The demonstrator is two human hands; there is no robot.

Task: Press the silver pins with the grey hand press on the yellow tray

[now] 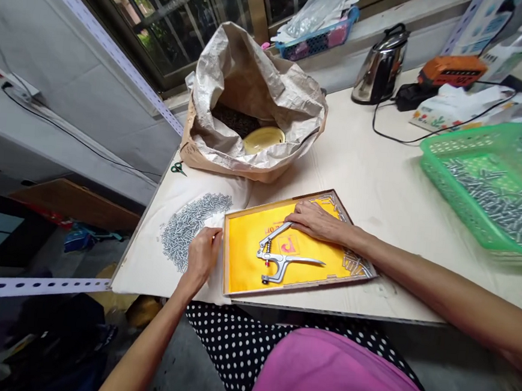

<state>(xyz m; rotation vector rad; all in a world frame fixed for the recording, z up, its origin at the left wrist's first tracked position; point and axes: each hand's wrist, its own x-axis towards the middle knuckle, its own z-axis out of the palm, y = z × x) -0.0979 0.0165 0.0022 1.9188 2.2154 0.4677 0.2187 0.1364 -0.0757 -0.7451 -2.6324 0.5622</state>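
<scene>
A shallow wooden tray with a yellow lining lies on the table in front of me. Silver pliers with a small red part lie in its middle. My right hand rests palm down on the yellow lining, fingertips touching the pliers' upper handle, fingers stretched flat. Small metal pieces line the tray's right side. My left hand is at the tray's left edge, fingers curled in a pinch beside a heap of small silver screws on a white cloth; what it pinches is too small to see.
A crumpled paper sack with dark parts and a yellow bowl stands behind the tray. Green-handled scissors lie at its left. A green basket of metal parts sits right. A kettle and cables are at the back.
</scene>
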